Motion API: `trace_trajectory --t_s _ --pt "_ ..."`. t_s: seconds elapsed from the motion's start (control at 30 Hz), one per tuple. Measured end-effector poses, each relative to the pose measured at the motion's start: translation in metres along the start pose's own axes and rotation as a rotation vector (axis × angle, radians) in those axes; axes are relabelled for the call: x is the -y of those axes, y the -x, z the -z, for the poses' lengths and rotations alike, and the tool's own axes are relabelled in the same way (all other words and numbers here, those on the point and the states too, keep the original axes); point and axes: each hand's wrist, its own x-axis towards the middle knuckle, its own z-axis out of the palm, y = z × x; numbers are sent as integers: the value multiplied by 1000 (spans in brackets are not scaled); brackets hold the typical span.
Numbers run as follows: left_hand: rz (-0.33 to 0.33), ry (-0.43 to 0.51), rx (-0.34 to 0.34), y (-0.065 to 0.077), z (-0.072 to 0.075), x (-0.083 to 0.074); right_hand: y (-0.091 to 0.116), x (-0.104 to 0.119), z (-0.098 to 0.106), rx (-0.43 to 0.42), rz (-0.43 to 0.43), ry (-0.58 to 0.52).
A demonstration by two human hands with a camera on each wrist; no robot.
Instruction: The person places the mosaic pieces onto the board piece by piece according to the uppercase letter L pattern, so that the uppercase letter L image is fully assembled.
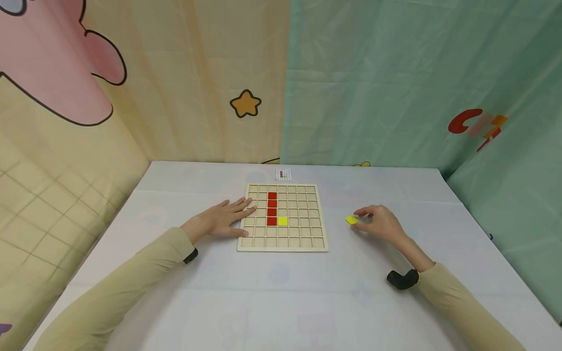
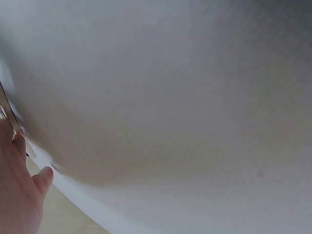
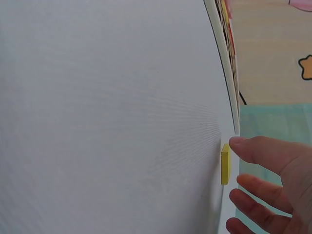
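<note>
My left hand (image 1: 223,219) lies spread over the left edge of a wooden grid board (image 1: 281,247). Its fingertips and thumb rest on the board's rim and first squares. A column of red square tiles (image 1: 272,204) fills part of the grid, and one yellow tile (image 1: 283,221) sits right of the lowest red one. To the right of the board, my right hand (image 1: 381,223) has thumb and index finger on either side of a loose yellow tile (image 3: 224,165). In the right wrist view, a gap shows between the index finger and that tile; the thumb is close to its corner.
Behind the board lies a small pattern card (image 1: 283,175) with a printed grid. The white tablecloth (image 1: 281,297) spreads all around. Patterned curtains (image 1: 377,87) hang behind and beside the table. A black wrist mount (image 1: 402,280) is on the right wrist.
</note>
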Motion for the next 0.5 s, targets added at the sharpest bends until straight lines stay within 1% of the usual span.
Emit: trace_trajectory --t_s 0.23,0.5 --pt "4 -1 3 0 -1 0 1 0 -3 30 -59 12" --pt "5 3 1 0 0 0 -1 3 -4 44 -85 37"
